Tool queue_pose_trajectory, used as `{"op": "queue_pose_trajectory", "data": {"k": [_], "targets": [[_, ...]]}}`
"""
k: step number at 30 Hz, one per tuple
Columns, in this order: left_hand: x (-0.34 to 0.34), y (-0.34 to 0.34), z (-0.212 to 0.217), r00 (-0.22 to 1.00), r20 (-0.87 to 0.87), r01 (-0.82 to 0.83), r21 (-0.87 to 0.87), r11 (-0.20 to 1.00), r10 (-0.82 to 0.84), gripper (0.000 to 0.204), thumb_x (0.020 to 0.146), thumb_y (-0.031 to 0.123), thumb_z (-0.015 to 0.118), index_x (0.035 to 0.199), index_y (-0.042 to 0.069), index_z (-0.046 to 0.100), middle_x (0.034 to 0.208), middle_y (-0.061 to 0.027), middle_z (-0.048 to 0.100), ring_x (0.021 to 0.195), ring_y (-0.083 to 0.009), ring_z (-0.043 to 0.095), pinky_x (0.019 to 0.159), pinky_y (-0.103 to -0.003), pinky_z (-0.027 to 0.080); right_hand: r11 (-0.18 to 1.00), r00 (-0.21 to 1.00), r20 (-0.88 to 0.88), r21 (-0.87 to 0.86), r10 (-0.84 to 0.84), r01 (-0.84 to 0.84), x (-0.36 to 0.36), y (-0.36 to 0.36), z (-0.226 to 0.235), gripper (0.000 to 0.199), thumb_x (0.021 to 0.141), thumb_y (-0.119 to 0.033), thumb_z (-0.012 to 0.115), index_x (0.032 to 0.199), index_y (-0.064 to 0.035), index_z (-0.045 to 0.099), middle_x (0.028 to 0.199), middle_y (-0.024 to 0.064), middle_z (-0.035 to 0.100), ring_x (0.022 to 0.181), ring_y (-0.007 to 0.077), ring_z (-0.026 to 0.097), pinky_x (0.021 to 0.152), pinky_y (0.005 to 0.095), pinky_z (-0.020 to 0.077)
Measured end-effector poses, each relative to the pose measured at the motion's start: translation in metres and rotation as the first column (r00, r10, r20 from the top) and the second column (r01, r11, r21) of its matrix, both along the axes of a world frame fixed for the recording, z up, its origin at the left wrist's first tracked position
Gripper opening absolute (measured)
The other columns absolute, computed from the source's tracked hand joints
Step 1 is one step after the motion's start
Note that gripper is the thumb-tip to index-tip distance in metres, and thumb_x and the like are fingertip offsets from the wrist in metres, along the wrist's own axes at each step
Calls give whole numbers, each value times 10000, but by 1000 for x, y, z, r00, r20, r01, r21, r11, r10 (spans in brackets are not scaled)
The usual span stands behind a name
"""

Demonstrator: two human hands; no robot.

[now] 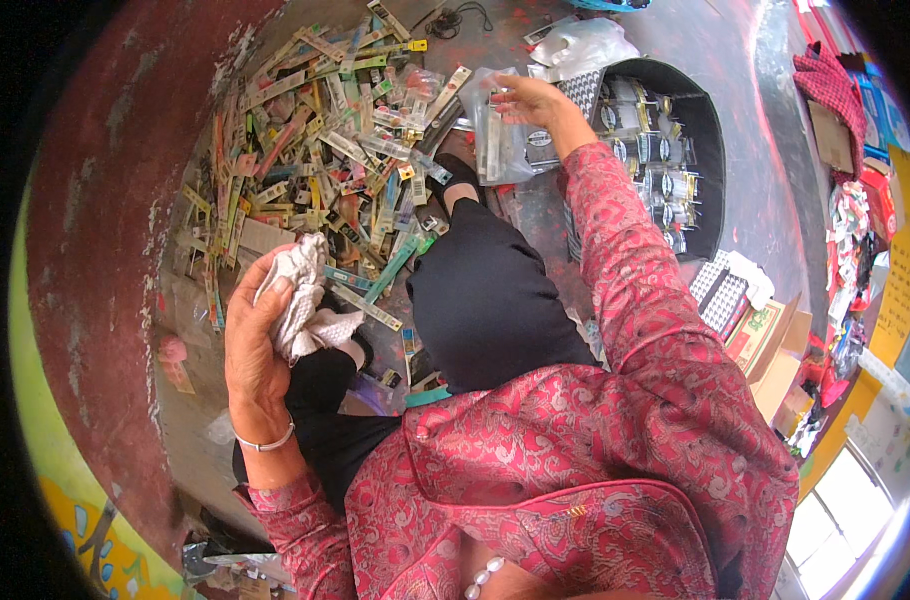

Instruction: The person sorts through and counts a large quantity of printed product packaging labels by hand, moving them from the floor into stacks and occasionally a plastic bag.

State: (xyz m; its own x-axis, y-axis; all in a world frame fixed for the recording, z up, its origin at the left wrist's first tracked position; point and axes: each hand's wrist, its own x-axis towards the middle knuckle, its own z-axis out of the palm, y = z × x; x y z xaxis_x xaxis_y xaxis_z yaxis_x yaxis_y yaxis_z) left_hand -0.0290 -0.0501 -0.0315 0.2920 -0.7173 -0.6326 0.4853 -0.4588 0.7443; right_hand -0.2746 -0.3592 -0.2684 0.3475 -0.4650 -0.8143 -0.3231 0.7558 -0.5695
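Two hands busy: my left hand [260, 340] clamps a white cloth [300, 295]; my right hand [535, 100] grips a clear packet [500, 140] (long axis upright) beside the black bin [710, 120].

Counts, placed relative to the black bin [710, 140]:
- Black bin: 1.
- Small packaged items inside the bin: many, too tightly packed to count.
- Clear plastic bags: 1 just left of the bin [505, 135]; 1 white bag above-left of it [585, 45].
- Crumpled white cloth: 1, far left and below the bin [300, 295].
- Loose flat packets in a heap [325, 150] left of the bin: dozens, uncountable.
- Cardboard boxes: 2 below-right of the bin [775, 350].
- Silver bangle: 1 [265, 440].
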Motion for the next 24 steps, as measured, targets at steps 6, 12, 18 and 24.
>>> {"op": "queue_pose_trajectory", "data": {"k": [6, 12, 18, 24], "targets": [[1, 3, -1, 1000, -22, -1, 4, 1000, 1, 391, 778, 135, 569, 1116, -34, 470, 966, -91, 588, 788, -136, 591, 688, -243, 492, 967, 986, -76, -197, 150, -163, 11, 21, -22, 593, 818, -365, 563, 1245, 2, 377, 1193, 185, 466, 847, 214, 598, 652, 327, 512], [6, 5, 2, 999, 39, -21, -31, 999, 23, 408, 793, 137, 554, 1151, -36, 461, 1022, -94, 575, 863, -140, 577, 760, -240, 470, 140, 213, -916, -175, 340, -975, -7, 16, -37, 504, 755, -361, 565, 1061, 39, 549, 994, 213, 589, 730, 294, 630, 626, 396, 506], [52, 20, 0, 941, -49, -338, -145, 930, 334, 326, 857, 215, 498, 1095, -7, 521, 1003, -92, 603, 770, -138, 597, 644, -279, 521, 131, 518, -828, -501, 214, -855, -3, 1, 45, 362, 753, -342, 546, 749, 9, 633, 705, 187, 613, 697, 311, 613, 666, 387, 463], [62, 6, -2, 933, -142, -360, -397, 844, 330, 289, 896, 228, 442, 1025, -8, 548, 888, -90, 627, 724, -152, 611, 576, -270, 498, 442, 784, -29, -812, 620, -380, 105, 72, 233, 412, 842, -409, 525, 1074, -73, 581, 981, 25, 612, 921, 130, 551, 760, 273, 433]]}}
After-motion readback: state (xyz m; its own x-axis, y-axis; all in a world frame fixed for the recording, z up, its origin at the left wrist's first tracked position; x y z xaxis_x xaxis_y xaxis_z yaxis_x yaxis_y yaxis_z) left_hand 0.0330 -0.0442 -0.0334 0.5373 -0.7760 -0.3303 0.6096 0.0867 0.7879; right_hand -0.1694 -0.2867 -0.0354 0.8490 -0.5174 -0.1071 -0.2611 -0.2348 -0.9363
